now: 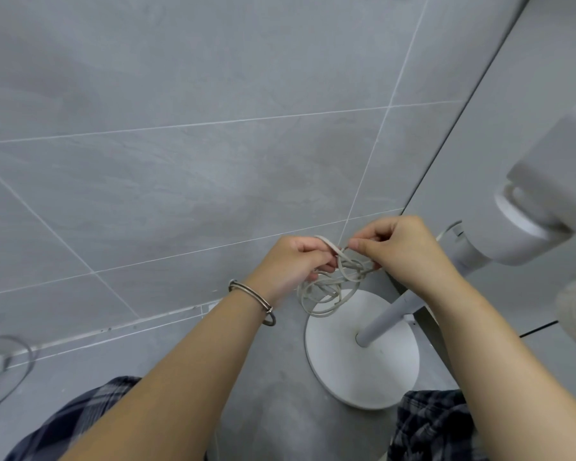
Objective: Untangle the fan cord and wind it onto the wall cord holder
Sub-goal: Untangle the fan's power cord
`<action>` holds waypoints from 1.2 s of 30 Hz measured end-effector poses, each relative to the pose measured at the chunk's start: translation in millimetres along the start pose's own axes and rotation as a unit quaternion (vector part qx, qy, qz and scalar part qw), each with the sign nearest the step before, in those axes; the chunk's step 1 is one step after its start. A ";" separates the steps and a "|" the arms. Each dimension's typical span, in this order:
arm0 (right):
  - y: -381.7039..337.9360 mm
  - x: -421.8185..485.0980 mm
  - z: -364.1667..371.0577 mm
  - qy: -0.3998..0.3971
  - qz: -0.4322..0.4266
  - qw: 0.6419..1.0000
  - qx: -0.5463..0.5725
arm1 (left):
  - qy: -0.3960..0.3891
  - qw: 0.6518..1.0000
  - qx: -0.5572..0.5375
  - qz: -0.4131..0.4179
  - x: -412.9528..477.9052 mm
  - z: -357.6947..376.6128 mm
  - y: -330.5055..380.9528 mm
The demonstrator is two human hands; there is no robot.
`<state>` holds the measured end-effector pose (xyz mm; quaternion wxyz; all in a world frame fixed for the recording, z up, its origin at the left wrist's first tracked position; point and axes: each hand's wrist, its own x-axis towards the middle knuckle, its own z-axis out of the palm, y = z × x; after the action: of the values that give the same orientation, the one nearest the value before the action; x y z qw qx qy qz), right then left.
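A flat white fan cord (326,292) hangs in a tangled bunch of loops above the fan's round white base (363,367). My left hand (291,261) grips several strands at the top left of the tangle. My right hand (403,247) pinches a strand at the top right, fingers curled round it. Both hands are close together, just over the base. The fan's white pole (386,317) rises to the right, and its motor housing (552,194) fills the right edge. No wall cord holder is visible.
Grey wall tiles (180,161) fill the upper view, meeting the grey floor (273,394) low down. A dark vertical corner seam (453,128) runs at the right. A white plug with a dark cable (0,364) lies at the far left. My plaid trousers (80,420) show below.
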<state>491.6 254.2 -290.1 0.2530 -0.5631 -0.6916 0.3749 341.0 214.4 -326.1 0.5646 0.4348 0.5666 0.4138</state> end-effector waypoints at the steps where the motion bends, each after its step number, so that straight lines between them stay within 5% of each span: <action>1: 0.3 0.6 -0.3 -0.005 0.010 1.000 0.013 | -0.004 1.000 -0.011 -0.002 -0.2 -0.5 -0.2; 9: 5.6 2.2 -2.5 -0.043 0.036 0.997 0.055 | 0.031 0.999 -0.021 0.018 0.4 1.4 -1.4; 17: 4.0 -0.9 -5.3 -0.102 -0.029 0.991 -0.077 | 0.089 0.994 -0.047 0.045 1.1 1.7 0.9; 36: 15.7 8.7 7.9 -0.057 -0.122 0.978 -0.162 | 0.056 0.993 -0.082 0.064 -4.2 -2.3 5.2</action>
<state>492.6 262.1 -308.0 0.1628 -0.4855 -0.8201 0.2555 338.8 211.9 -319.8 0.5377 0.3990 0.5325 0.5178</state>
